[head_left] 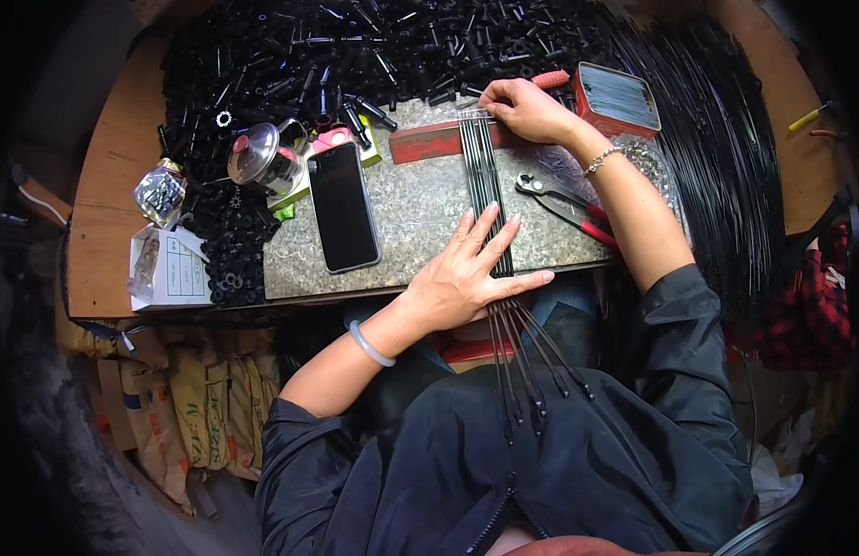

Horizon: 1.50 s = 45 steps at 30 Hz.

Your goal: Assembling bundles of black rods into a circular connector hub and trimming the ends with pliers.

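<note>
Several thin black rods lie side by side across a stone slab, pale at their far tips. Their near ends fan out past the table edge toward my lap, each with a small dark knob. My left hand lies flat over the rods near the slab's front edge, fingers spread. At the far tips, my right hand is closed in a pinch; what sits between its fingertips is too small to make out. Under the tips runs a worn red bar. Red-handled pliers rest on the slab to the right.
A black phone lies left on the stone slab, beside a lidded glass pot. Black tubular parts heap up behind. Right are a red tin of thin pieces and a mass of long black rods. A white box stands left.
</note>
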{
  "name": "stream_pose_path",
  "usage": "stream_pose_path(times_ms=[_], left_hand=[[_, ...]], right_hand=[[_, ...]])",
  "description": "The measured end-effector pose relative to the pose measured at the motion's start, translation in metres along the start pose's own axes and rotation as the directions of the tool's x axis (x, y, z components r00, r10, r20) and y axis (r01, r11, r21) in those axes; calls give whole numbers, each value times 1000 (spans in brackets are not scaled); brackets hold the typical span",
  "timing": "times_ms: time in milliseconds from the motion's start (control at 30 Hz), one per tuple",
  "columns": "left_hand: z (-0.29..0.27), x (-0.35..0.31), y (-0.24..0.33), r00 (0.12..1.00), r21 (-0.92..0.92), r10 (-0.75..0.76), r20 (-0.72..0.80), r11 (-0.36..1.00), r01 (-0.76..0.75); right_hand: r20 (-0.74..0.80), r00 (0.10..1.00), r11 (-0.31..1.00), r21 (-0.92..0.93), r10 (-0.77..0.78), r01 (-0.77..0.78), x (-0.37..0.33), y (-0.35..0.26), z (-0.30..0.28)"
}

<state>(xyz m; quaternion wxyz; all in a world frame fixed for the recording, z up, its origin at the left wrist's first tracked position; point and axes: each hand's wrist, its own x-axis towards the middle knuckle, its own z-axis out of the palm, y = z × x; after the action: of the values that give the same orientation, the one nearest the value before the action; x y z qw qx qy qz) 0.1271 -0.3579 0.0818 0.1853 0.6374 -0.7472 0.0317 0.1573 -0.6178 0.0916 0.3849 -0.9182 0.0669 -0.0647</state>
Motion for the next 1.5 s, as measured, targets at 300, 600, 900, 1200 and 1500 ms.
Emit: stream_pose_path(times_ms=[300,600,900,1200,1500], left_hand=[[-1,0,1,1000,-43,-28,2,999,28],[-3,0,1,999,9,-20,25,1000,20],[0,1,0,1000,30,-3,2,1000,3],[-1,0,2,1000,19,-4,-10,1000,5],[0,1,0,1000,-14,-16,-6,1000,16]], right_hand=[[-60,998,998,-58,-20,17,-4,-3,2],[-81,997,980,-196,8,-23,-19,5,-21],[-54,998,980,-199,13,-23,-21,13,-27],[-65,997,986,-165,-32,21,-24,18,-26],[-238,960,987,-85,-150,133,-21,2,-16]])
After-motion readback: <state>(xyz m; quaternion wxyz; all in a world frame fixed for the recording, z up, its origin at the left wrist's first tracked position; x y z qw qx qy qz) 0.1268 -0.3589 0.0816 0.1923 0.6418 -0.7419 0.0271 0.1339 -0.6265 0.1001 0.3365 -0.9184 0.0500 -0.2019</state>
